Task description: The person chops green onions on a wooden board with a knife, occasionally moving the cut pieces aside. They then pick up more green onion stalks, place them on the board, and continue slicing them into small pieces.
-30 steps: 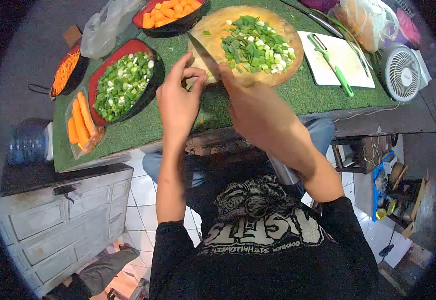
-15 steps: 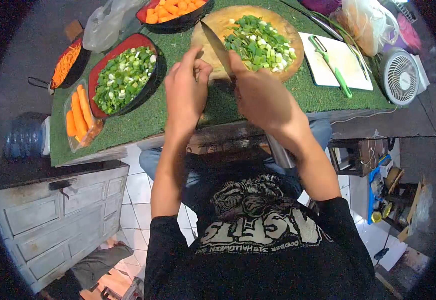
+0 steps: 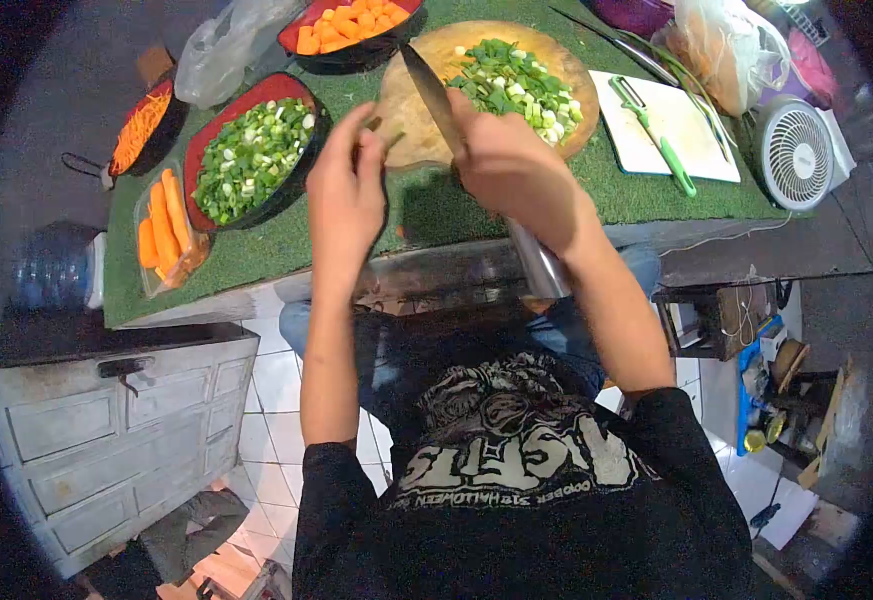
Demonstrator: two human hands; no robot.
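Observation:
My right hand (image 3: 521,180) grips a knife (image 3: 428,90), its blade slanting up and left over the round wooden cutting board (image 3: 411,115). A shiny metal cylinder (image 3: 538,262), which looks like the handle's end, juts out below that hand. Chopped green onions (image 3: 521,90) lie heaped on the board's right side, beyond my right hand. My left hand (image 3: 344,195) is at the board's left edge, thumb and fingers apart, with nothing visibly held. A small green bit shows near its fingertips.
Left are a bowl of chopped green onions (image 3: 256,155), whole peeled carrots (image 3: 164,225) in a plastic box and shredded carrot (image 3: 141,130). Carrot chunks (image 3: 351,28) sit behind. At right are a white board (image 3: 691,130), a green-handled peeler (image 3: 671,160) and a small fan (image 3: 796,155).
My left hand has moved left, away from the knife, and its fingers have spread. My right hand has shifted slightly up and left with the knife still in its grip.

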